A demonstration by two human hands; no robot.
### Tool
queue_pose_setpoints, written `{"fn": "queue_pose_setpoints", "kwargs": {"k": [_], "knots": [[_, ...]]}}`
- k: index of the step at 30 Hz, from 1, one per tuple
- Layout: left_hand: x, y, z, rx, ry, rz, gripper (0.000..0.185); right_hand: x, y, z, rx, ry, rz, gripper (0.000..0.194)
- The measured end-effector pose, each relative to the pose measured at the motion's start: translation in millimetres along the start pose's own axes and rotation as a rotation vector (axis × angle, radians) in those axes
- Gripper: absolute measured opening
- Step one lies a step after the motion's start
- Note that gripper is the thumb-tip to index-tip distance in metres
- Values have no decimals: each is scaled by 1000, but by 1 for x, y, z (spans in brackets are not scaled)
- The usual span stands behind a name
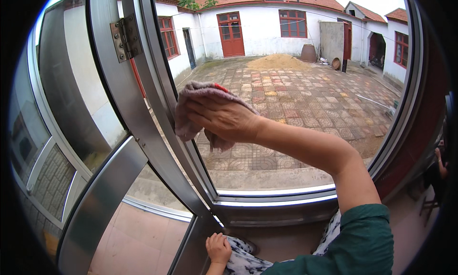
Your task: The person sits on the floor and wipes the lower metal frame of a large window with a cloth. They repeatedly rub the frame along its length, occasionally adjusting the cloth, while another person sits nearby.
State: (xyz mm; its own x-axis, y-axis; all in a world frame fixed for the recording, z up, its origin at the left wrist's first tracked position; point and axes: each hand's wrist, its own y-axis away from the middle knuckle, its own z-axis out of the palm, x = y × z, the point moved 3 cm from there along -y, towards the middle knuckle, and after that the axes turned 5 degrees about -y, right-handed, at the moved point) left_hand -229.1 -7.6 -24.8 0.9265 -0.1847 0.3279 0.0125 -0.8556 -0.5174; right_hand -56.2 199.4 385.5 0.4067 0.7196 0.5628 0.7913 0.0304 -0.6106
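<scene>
My right hand (225, 119) grips a folded mauve cloth (186, 114) with a red patch on its upper edge. The cloth lies against the window glass and overlaps the inner edge of the metal window frame (162, 85) on the left. My right arm, in a rolled green sleeve, reaches across the pane from the lower right. Low in the view, my left hand (218, 248) rests by my knee in patterned trousers, beside the metal door frame, its fingers slightly bent and no object visible in it. Its palm is hidden.
At the left stands a metal-framed glazed door (103, 189), joined by a hinge (126, 38). The window's bottom rail (272, 199) runs above my knees. Outside are a paved courtyard and a sand pile (277, 62). Part of another person (442, 167) shows at the far right, near a stool.
</scene>
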Motion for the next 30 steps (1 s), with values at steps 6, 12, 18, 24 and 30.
{"fn": "queue_pose_setpoints", "kwargs": {"k": [6,12,18,24,30], "knots": [[-5,1,4,1,-8,-15,15,133,-155,-179,279,523,193,40],[0,0,3,18,-59,11,15,140,-168,-162,423,538,372,47],[4,3,11,-77,-129,57,21,93,-147,-60,378,495,34,39],[-9,14,19,-93,-228,51,30,150,-101,-153,608,674,31,37],[-4,5,11,-150,-330,66,31,238,-19,-320,741,913,358,40]]}}
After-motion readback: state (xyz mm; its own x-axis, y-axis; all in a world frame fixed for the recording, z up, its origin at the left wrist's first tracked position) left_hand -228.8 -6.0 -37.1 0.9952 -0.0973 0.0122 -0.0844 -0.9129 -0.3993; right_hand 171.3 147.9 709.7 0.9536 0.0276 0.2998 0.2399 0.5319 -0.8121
